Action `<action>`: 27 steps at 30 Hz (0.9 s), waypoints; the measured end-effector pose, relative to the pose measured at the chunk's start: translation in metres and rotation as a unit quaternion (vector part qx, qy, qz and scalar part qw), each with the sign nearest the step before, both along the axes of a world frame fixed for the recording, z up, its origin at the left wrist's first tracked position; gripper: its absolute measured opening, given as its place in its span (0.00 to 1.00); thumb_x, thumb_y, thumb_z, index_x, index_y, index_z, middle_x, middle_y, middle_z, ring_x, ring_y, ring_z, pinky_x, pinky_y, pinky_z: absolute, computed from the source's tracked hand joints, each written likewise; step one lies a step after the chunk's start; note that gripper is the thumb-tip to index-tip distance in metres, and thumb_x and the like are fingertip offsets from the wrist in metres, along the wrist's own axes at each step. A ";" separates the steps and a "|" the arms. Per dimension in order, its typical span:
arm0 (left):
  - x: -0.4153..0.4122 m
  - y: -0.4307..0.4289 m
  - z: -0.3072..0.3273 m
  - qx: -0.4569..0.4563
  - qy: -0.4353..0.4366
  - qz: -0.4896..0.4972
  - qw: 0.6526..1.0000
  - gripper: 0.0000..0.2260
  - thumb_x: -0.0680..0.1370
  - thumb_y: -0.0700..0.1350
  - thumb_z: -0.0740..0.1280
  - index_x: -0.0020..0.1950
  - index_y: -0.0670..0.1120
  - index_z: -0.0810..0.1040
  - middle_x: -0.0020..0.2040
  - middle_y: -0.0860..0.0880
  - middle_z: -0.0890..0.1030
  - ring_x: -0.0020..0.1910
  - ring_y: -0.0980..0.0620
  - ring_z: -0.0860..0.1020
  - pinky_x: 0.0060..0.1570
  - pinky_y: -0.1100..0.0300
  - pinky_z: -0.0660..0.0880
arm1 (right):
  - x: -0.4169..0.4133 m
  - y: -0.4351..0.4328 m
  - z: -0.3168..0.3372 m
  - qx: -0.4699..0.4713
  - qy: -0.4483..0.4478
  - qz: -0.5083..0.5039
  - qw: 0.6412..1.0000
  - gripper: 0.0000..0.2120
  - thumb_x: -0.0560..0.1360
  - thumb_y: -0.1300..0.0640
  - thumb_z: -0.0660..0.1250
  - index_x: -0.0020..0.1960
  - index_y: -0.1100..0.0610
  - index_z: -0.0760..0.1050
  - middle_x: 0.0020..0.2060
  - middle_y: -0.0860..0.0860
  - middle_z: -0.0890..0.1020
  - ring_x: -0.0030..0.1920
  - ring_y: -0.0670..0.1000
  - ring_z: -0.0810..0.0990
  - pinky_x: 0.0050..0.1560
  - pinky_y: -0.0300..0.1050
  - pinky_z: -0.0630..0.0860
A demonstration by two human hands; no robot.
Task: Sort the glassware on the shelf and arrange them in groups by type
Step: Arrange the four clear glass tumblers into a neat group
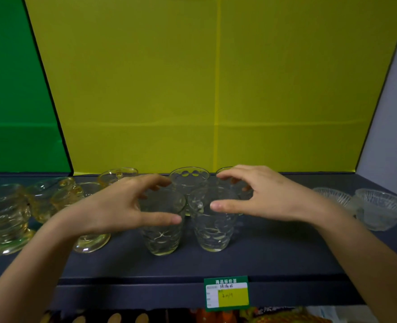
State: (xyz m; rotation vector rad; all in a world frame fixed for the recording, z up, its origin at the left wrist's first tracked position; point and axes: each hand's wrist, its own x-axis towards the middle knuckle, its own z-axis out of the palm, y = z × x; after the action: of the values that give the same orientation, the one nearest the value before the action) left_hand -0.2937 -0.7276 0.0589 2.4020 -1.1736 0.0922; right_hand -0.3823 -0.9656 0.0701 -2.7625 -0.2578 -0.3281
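Observation:
Several clear dimpled tumblers stand mid-shelf in two rows: front left tumbler [161, 234], front right tumbler [213, 231], back left tumbler [189, 180], and a back right one mostly hidden behind my right hand. My left hand [123, 206] arches over the front left tumbler, thumb in front of its wall and fingers spread above its rim. My right hand [262, 197] arches the same way over the front right tumbler. I see no firm grip by either hand. Yellow footed dessert cups [6, 213] cluster at the left. Two clear ribbed bowls [379, 208] sit at the right.
The dark shelf board [274, 255] has a green and yellow price tag [226, 293] on its front lip. A yellow back panel [216, 89] rises behind the glassware. Packaged goods show on the level below.

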 end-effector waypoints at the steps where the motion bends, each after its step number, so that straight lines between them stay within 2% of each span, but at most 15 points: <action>1: 0.001 0.001 -0.002 -0.003 0.005 0.001 1.000 0.43 0.54 0.78 0.61 0.63 0.57 0.70 0.60 0.61 0.75 0.58 0.66 0.72 0.59 0.61 0.73 | 0.000 0.002 -0.001 -0.012 0.008 -0.003 1.000 0.46 0.56 0.24 0.56 0.68 0.47 0.66 0.64 0.41 0.72 0.62 0.43 0.71 0.63 0.45 0.70; 3: 0.002 0.002 -0.007 -0.023 0.032 0.002 0.999 0.42 0.53 0.77 0.64 0.63 0.57 0.70 0.59 0.61 0.75 0.57 0.66 0.73 0.58 0.61 0.73 | 0.000 0.006 -0.002 -0.038 0.018 -0.010 0.999 0.45 0.57 0.26 0.60 0.69 0.47 0.64 0.68 0.42 0.68 0.67 0.44 0.66 0.67 0.44 0.65; 6: 0.003 0.003 -0.013 -0.048 0.049 -0.001 0.998 0.42 0.52 0.75 0.67 0.62 0.57 0.69 0.57 0.62 0.75 0.55 0.67 0.73 0.55 0.66 0.73 | 0.000 0.011 -0.004 -0.066 0.018 -0.016 0.998 0.43 0.61 0.28 0.63 0.70 0.48 0.62 0.69 0.43 0.68 0.68 0.44 0.63 0.66 0.41 0.60; 11: 0.002 0.003 -0.022 -0.087 0.074 -0.005 0.993 0.38 0.51 0.73 0.70 0.58 0.61 0.69 0.56 0.59 0.76 0.52 0.64 0.75 0.54 0.65 0.74 | 0.000 0.015 -0.007 -0.095 0.016 -0.022 0.995 0.45 0.60 0.27 0.62 0.71 0.48 0.61 0.68 0.43 0.68 0.68 0.45 0.62 0.69 0.47 0.63; 14: 0.001 0.002 -0.025 -0.125 0.087 0.007 0.988 0.39 0.49 0.71 0.72 0.57 0.60 0.71 0.55 0.59 0.77 0.51 0.64 0.76 0.50 0.69 0.74 | -0.002 0.016 -0.010 -0.085 0.016 -0.030 0.996 0.43 0.60 0.28 0.63 0.69 0.47 0.62 0.66 0.43 0.69 0.67 0.45 0.64 0.68 0.49 0.64; 17: -0.001 0.001 -0.026 -0.143 0.079 0.018 0.986 0.42 0.47 0.72 0.72 0.57 0.55 0.74 0.53 0.58 0.79 0.49 0.64 0.77 0.47 0.71 0.74 | -0.005 0.013 -0.011 -0.060 0.016 -0.032 0.998 0.42 0.59 0.28 0.65 0.68 0.46 0.65 0.63 0.42 0.70 0.64 0.45 0.68 0.65 0.48 0.66; 22: -0.008 -0.002 -0.022 -0.148 0.055 0.017 0.987 0.42 0.46 0.69 0.74 0.57 0.53 0.75 0.51 0.57 0.80 0.48 0.63 0.78 0.48 0.66 0.75 | -0.017 0.005 -0.009 -0.047 0.020 -0.048 0.998 0.43 0.56 0.28 0.66 0.67 0.44 0.66 0.60 0.39 0.71 0.61 0.44 0.69 0.63 0.46 0.68; 25: -0.012 -0.005 -0.004 -0.186 0.053 0.014 0.981 0.40 0.46 0.64 0.75 0.56 0.53 0.76 0.50 0.57 0.80 0.47 0.63 0.78 0.45 0.70 0.74 | -0.023 0.000 0.004 -0.033 -0.008 -0.058 0.998 0.43 0.55 0.28 0.67 0.65 0.46 0.70 0.54 0.40 0.72 0.55 0.43 0.71 0.58 0.41 0.68; 27: -0.014 -0.010 0.014 -0.211 0.053 0.011 0.976 0.39 0.46 0.63 0.75 0.55 0.54 0.76 0.50 0.58 0.80 0.47 0.63 0.78 0.42 0.71 0.75 | -0.024 -0.005 0.019 0.000 -0.030 -0.072 0.997 0.43 0.53 0.29 0.66 0.64 0.47 0.71 0.54 0.41 0.73 0.54 0.44 0.72 0.55 0.40 0.69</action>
State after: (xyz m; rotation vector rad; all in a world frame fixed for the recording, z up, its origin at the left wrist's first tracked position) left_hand -0.3080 -0.7381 0.0730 2.0201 -0.9662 0.1965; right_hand -0.4065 -0.9710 0.0887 -2.7804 -0.0721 -0.4494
